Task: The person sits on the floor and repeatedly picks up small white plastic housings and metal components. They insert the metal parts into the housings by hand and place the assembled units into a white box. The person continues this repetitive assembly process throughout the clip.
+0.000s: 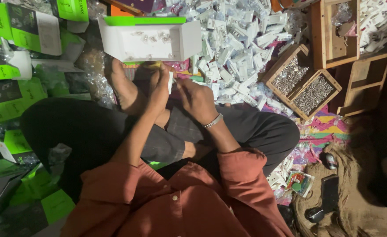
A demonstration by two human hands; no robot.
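The floor is buried under clutter: flat green-and-black cardboard cartons point(9, 94) at nine o'clock, a heap of small white plastic parts point(239, 39) at twelve, wooden compartment trays of metal screws point(302, 87) at two, coarse brown sacking point(356, 206) at four. Light is dim.

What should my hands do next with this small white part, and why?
Probably finish seating it: both the left hand and right hand pinch the small white part between them, above the crossed legs. The open white box just ahead looks like the likely place for it afterwards.
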